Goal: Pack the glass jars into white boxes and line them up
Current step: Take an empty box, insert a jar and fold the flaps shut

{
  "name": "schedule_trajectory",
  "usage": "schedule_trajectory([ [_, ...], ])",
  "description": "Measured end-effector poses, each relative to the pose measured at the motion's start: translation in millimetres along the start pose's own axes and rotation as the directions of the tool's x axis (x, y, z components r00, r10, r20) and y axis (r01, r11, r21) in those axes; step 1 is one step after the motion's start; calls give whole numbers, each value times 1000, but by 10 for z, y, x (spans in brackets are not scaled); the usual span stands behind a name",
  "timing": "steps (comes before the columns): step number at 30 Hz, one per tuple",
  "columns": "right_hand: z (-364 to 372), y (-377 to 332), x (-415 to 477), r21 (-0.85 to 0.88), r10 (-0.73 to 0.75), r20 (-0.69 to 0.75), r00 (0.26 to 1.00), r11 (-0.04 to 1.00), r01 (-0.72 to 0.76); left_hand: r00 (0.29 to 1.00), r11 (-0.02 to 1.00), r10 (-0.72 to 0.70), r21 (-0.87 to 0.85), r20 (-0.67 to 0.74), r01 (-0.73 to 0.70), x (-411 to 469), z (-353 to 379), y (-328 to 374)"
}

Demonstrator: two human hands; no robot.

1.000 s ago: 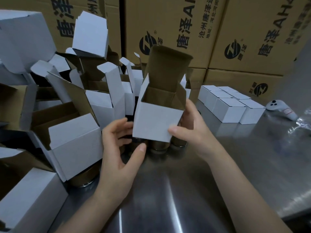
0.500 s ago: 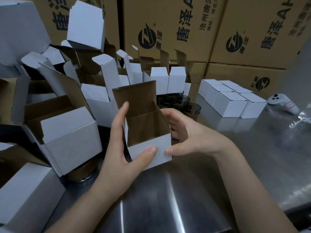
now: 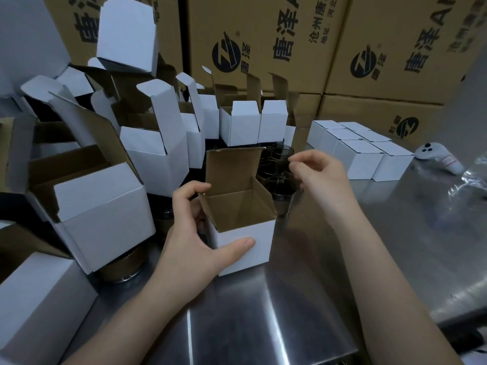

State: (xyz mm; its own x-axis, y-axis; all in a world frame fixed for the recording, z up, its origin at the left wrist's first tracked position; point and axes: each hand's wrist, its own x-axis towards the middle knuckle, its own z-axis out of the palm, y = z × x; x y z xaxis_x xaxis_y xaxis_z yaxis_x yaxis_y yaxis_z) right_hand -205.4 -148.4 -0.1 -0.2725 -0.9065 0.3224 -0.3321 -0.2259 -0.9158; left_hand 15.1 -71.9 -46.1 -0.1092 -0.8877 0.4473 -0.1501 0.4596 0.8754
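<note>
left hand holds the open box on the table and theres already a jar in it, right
Not quite. The left hand does hold the open box on the table, but the head view shows the box empty; the jars stand behind it.

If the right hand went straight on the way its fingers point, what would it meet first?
Most likely the dark glass jars clustered behind the open white box that the left hand grips. The right hand looks close to them, but depth is unclear.
</note>
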Motion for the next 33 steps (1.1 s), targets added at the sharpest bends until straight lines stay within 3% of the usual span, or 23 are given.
schedule_trajectory([
  [4, 19, 79, 7, -212, 102, 146, 984, 975, -70, 1000, 1000, -6, 19, 17, 6, 0, 1, -35],
  [7, 38, 108, -9, -344, 94, 222, 971, 939, -12, 1000, 999, 3, 35, 30, -4, 3, 12, -49],
  [16, 49, 159, 1, -361, 84, 209, 974, 932, -3, 998, 998, 7, 62, 65, -11, 0, 9, -37],
  [20, -14, 148, 25, -247, 150, 264, 953, 966, -83, 998, 998, 3, 66, 65, -7, -1, 4, -42],
  [24, -53, 138, 34, -270, 166, 317, 934, 960, -78, 998, 996, 0, 84, 68, -6, -6, -1, -60],
  [29, 23, 180, 12, -457, 222, 190, 956, 882, -114, 997, 994, 12, 106, 80, -21, -2, 5, -76],
  [33, 68, 214, 0, -418, 201, 84, 976, 896, -149, 996, 991, 18, 128, 86, -29, -7, -2, -84],
])
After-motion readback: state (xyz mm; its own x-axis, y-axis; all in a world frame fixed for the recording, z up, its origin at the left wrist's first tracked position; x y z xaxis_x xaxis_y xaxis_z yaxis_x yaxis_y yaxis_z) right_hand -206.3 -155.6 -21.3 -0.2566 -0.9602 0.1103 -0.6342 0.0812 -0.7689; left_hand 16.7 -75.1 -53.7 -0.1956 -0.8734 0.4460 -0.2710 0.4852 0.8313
